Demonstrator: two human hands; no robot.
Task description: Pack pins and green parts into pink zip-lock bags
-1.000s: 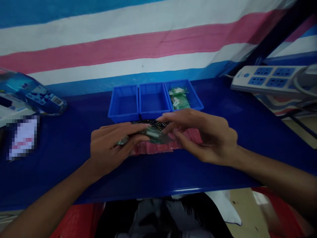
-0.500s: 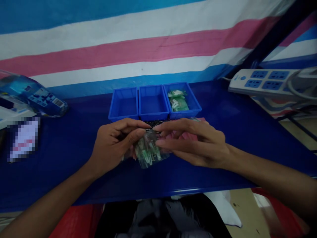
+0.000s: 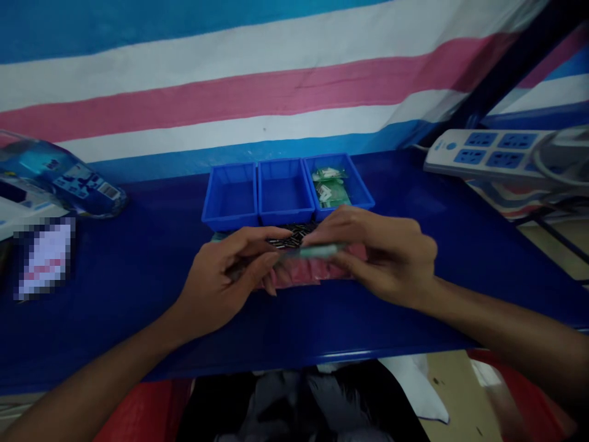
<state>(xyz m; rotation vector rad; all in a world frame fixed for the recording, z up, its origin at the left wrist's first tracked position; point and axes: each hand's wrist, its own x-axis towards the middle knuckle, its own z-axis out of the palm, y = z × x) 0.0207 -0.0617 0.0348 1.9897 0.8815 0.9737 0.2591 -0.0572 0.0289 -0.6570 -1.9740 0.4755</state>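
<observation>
While both hands are raised just above the blue counter (image 3: 294,331), a clear packet (image 3: 318,250) with pale greenish contents is held between them, turned nearly edge-on and blurred. The left hand (image 3: 230,270) has its grip closed on the packet's left end, thumb below and fingers above; the right hand (image 3: 381,255) has its grip pinched on the right end, thumb nearer the counter's front edge. Directly behind the packet lies a heap of small dark pins (image 3: 294,236), partly hidden by the fingers. Pink packets (image 3: 301,273) lie in a row beneath the hands. Beyond the heap, three blue bins stand side by side: a left bin (image 3: 230,218), a middle bin (image 3: 286,217) and a right bin (image 3: 361,202), the last containing green-and-white packets (image 3: 332,191). At far left rests a blue plastic pack (image 3: 85,184); at far right, a white power strip (image 3: 488,150). A striped sheet (image 3: 257,86) forms the backdrop.
</observation>
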